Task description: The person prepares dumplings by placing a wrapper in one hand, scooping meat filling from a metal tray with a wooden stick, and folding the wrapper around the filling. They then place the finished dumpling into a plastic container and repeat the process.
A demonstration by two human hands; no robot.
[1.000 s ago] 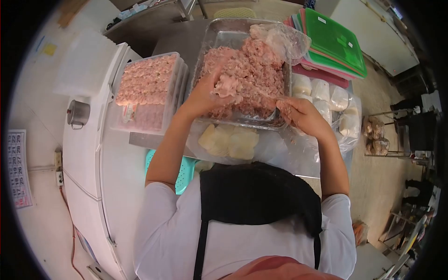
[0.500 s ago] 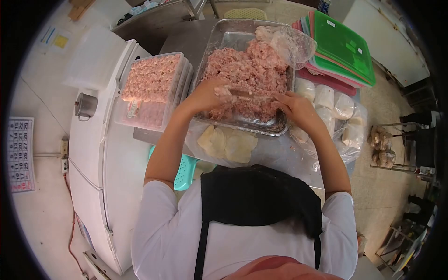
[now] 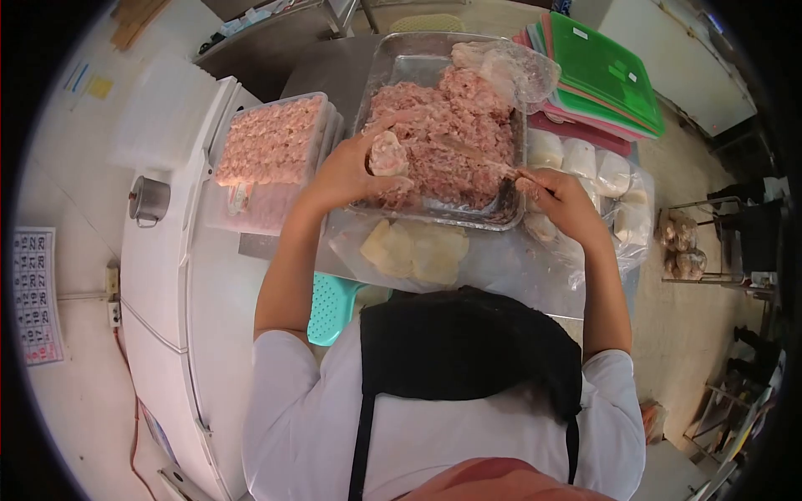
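Observation:
My left hand (image 3: 355, 171) cups a filled dumpling (image 3: 388, 153) over the near left corner of a metal tray (image 3: 409, 63) heaped with pink minced meat (image 3: 455, 138). My right hand (image 3: 561, 199) grips a thin flat stick (image 3: 480, 156) whose tip lies on the meat. Under the tray's near edge, a stack of pale round wrappers (image 3: 416, 246) lies in clear plastic.
A clear lidded box of finished dumplings (image 3: 267, 142) stands to the left on a white chest freezer (image 3: 171, 275). Bagged wrapper stacks (image 3: 597, 171) lie to the right, green and red boards (image 3: 601, 75) behind them. A metal cup (image 3: 149, 200) sits far left. A teal stool (image 3: 327, 305) is below.
My left hand lifted out of the meat and turned, showing the filled dumpling. My right hand drew back toward the tray's right corner with the stick.

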